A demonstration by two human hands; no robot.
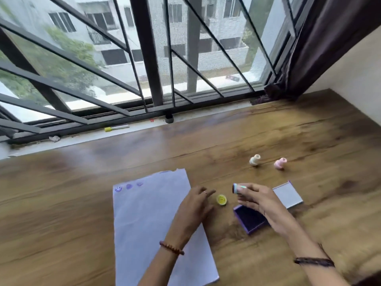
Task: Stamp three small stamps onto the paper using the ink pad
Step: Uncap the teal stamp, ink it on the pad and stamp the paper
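Note:
A white sheet of paper [148, 219] lies on the wooden table with three purple stamp prints [128, 186] along its top edge. My right hand [259, 201] holds a small teal stamp [238, 188] above the table, its inked face turned left. Just under that hand sits the open purple ink pad [247, 218]. My left hand [193, 205] rests flat on the paper's right edge, fingers apart. A yellow stamp [222, 200] lies between the two hands. A cream stamp [255, 160] and a pink stamp [280, 163] lie farther back.
The ink pad's white lid [288, 195] lies right of my right hand. A yellow-capped marker [116, 128] rests on the window sill. Barred windows run along the back, and a dark curtain [309, 58] hangs at the right corner beside a wall.

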